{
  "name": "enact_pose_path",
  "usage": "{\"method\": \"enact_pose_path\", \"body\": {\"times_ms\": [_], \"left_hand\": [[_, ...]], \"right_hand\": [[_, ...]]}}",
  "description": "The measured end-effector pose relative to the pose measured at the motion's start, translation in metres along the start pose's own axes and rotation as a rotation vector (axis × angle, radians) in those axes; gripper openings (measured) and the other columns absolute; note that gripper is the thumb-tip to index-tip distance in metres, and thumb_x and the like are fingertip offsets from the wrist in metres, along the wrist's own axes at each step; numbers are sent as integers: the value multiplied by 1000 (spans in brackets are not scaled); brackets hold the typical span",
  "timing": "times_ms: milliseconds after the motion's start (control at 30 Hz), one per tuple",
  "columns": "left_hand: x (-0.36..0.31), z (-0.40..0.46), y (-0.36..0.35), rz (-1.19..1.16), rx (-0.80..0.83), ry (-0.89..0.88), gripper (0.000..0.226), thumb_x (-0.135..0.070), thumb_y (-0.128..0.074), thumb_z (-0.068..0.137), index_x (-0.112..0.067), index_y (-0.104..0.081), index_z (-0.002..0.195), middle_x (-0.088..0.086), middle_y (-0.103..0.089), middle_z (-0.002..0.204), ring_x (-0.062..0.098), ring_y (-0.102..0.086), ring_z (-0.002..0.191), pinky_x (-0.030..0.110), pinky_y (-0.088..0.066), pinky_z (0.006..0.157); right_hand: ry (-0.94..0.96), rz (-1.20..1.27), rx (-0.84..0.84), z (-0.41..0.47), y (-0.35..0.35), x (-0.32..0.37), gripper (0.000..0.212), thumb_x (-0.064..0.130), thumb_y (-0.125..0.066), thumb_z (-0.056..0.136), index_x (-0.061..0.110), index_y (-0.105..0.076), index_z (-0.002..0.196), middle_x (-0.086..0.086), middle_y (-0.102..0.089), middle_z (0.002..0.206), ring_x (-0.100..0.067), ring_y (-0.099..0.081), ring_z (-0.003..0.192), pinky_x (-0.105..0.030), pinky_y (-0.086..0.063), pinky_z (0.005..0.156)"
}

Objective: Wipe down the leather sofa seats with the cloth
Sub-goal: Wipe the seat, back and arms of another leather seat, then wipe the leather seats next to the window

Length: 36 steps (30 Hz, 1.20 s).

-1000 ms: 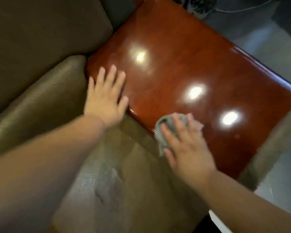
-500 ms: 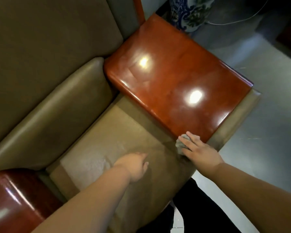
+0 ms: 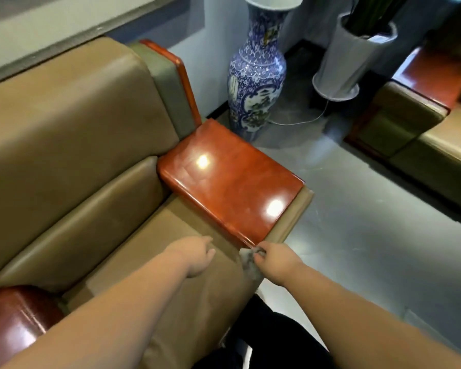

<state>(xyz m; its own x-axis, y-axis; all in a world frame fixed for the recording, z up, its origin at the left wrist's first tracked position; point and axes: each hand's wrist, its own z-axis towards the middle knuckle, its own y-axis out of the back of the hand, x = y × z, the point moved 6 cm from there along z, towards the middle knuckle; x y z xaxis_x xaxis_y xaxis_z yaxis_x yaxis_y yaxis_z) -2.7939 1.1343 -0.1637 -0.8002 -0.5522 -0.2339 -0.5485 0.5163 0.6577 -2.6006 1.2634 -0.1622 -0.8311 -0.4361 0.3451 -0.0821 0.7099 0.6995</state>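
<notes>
My right hand (image 3: pixel 273 258) pinches the bunched grey cloth (image 3: pixel 248 259) at the seat's (image 3: pixel 133 259) front corner, about five o'clock from the armrest (image 3: pixel 232 177), placed, I judge, to wipe that edge. My left hand (image 3: pixel 194 253), at nine o'clock from the cloth, rests loosely curled and empty on the seat, probably bracing me.

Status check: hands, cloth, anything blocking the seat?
Right hand grips cloth at seat's front corner. Left hand over seat, loosely curled, holding nothing. Nothing lying on seat.
</notes>
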Motion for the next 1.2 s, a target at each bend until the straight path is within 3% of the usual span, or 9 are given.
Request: {"method": "enact_pose_path", "body": {"times_ms": [200,367,500,700,933,1200], "left_hand": [[-81,-25,46,-2,-122,-155,57,-46,-41,110,-20,-39,161,4,-51,159,25,-48,146,35,-37,120],[-154,-46,83,6,-144,-232,64,-55,-50,104,-28,-40,161,0,-53,157,23,-51,143,36,-40,119],[-223,-49,113,79,-174,-293,74,-61,-60,97,-29,-40,161,-2,-54,157,19,-52,142,32,-40,118],[-371,-31,131,176,-261,-366,52,-49,-60,97,-26,-59,144,0,-67,138,22,-61,130,30,-47,107],[-566,-8,104,161,-266,-474,46,-45,-60,98,-30,-61,142,-3,-66,139,17,-63,125,29,-48,107],[-720,24,85,260,-220,-534,46,-38,-54,103,-26,-56,148,-1,-62,146,23,-58,133,32,-45,110]], "right_hand": [[-13,104,-183,-55,77,-24,22,49,-47,102,32,-57,93,7,-63,85,-20,-64,81,-29,-43,63],[-41,167,-274,-99,134,-60,28,46,-50,102,23,-64,109,-5,-71,101,-28,-68,92,-32,-52,73],[-44,195,-380,-134,183,-105,26,46,-50,100,25,-64,102,0,-71,95,-24,-67,87,-37,-57,78],[-81,140,-497,-179,248,-215,26,49,-45,101,28,-60,99,2,-66,92,-24,-63,87,-36,-50,72],[-151,183,-606,-226,310,-373,29,48,-48,100,28,-64,115,-4,-71,111,-29,-64,104,-38,-54,86],[-266,257,-674,-249,348,-528,27,51,-50,99,32,-63,114,-2,-73,109,-26,-67,98,-34,-52,78]]}}
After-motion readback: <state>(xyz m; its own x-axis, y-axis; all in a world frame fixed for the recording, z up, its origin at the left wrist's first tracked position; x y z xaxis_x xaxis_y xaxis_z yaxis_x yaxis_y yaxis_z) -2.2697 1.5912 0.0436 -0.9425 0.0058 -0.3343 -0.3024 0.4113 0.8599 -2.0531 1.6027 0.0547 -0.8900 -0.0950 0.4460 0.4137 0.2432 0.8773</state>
